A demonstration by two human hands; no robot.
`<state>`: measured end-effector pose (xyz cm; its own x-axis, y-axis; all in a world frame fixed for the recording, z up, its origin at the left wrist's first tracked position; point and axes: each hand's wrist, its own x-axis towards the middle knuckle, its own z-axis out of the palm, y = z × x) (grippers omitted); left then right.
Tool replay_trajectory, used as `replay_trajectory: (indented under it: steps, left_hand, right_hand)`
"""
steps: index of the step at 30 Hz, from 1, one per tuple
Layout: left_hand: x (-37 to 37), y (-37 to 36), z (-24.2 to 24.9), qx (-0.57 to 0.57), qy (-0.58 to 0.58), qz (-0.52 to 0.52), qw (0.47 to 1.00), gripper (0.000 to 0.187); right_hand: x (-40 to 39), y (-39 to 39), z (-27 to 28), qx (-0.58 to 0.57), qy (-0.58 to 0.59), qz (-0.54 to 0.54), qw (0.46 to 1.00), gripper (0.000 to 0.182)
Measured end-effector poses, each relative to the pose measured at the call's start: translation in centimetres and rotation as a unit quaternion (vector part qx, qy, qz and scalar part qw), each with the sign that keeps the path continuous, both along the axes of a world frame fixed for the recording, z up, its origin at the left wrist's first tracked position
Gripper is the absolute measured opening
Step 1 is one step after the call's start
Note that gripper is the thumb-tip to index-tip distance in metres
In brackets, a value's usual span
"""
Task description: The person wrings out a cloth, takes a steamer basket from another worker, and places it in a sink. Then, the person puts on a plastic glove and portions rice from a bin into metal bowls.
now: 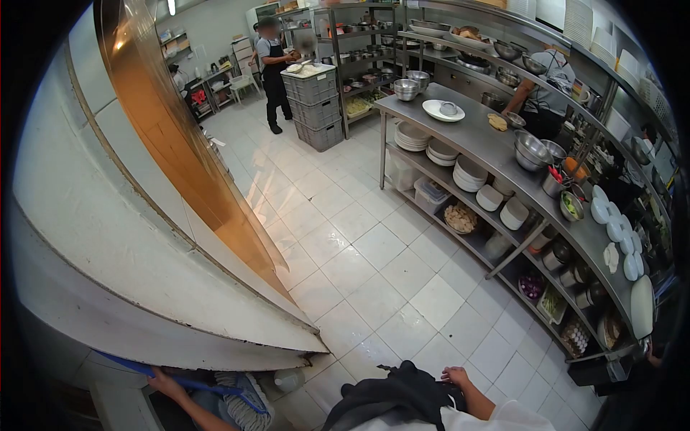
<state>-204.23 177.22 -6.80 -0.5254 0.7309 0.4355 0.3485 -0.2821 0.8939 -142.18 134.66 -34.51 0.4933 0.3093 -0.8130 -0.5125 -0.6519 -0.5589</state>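
At the lower left, my left hand [165,383] is closed around the blue handle of a mop [246,406], whose grey string head hangs beside my forearm. The mop is partly hidden by my arm and the frame edge. My right hand [455,376] is beside the black apron [395,399] at my waist, holding nothing that I can see, its fingers loosely apart. A whitish plastic container [289,379] stands on the floor near the mop head.
A white wall [144,251] ends close on my left. Along the right runs a steel table [489,147] with bowls, plates and food on its shelves. Stacked grey crates [314,108] and a person in a dark apron [273,68] are farther back. Another person [550,86] works behind the table.
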Motion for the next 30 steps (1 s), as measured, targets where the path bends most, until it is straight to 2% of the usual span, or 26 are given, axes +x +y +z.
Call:
replay_trajectory:
  steps: [1, 2, 4, 7, 9, 10, 12, 13, 14, 16, 19, 23, 26, 29, 30]
  left_hand:
    - [-0.6, 0.2, -0.8, 0.001, 0.053, 0.039, 0.998, 0.031]
    - [0.2, 0.1, -0.9, 0.0, 0.052, 0.042, 0.998, 0.031]
    - [4.0, -1.0, -0.5, 0.082, 0.156, 0.207, 0.962, 0.047]
    - [8.7, -3.8, -3.0, 0.09, 0.105, 0.263, 0.955, 0.053]
    - [9.7, -6.7, -9.5, -0.018, 0.116, 0.316, 0.941, 0.052]
    - [12.4, -8.5, -12.3, -0.03, 0.135, 0.343, 0.929, 0.05]
    - [12.5, -12.6, -25.3, -0.204, 0.195, 0.308, 0.909, 0.05]
    - [14.5, -15.6, -28.1, -0.341, 0.188, 0.223, 0.894, 0.048]
    - [16.8, -18.1, -29.5, -0.486, 0.167, 0.083, 0.854, 0.046]
    - [21.4, -21.9, -30.5, -0.63, 0.129, -0.139, 0.754, 0.043]
    - [26.1, -22.7, -29.5, -0.655, 0.128, -0.267, 0.695, 0.037]
    - [29.2, -20.5, -27.8, -0.662, 0.14, -0.313, 0.666, 0.031]
    - [31.9, -15.7, -27.3, -0.664, 0.162, -0.339, 0.646, 0.027]
    - [35.0, -8.3, -27.1, -0.65, 0.163, -0.32, 0.669, 0.025]
    - [35.7, -5.3, -29.4, -0.623, 0.1, -0.317, 0.708, 0.029]
  right_hand:
    - [0.1, 0.2, 0.1, -0.001, -0.001, 0.002, 1.0, 0.024]
    - [0.2, 0.3, 0.2, -0.014, 0.0, 0.016, 1.0, 0.026]
    - [0.8, 1.0, 0.7, -0.029, -0.002, 0.035, 0.999, 0.027]
    - [2.3, 2.3, 1.1, -0.046, -0.018, 0.057, 0.997, 0.027]
    - [3.6, 3.6, 1.0, -0.051, -0.026, 0.078, 0.995, 0.027]
    - [4.6, 4.3, 0.8, -0.057, -0.035, 0.094, 0.993, 0.027]
    - [6.6, 6.1, 0.9, -0.036, -0.038, 0.114, 0.992, 0.027]
    - [7.6, 6.9, 1.0, -0.02, -0.039, 0.126, 0.991, 0.027]
    - [8.7, 8.0, 1.2, -0.003, -0.036, 0.14, 0.99, 0.027]
    - [10.7, 10.3, 1.9, 0.026, -0.035, 0.157, 0.987, 0.027]
    - [13.4, 14.9, 4.0, 0.075, -0.039, 0.19, 0.978, 0.027]
    - [14.7, 22.2, 7.5, 0.121, -0.039, 0.238, 0.963, 0.026]
    - [14.0, 29.4, 10.8, 0.176, 0.03, 0.242, 0.954, 0.026]
    - [12.3, 36.8, 14.3, 0.267, 0.07, 0.264, 0.924, 0.028]
    - [11.5, 38.2, 15.1, 0.259, 0.073, 0.257, 0.928, 0.028]
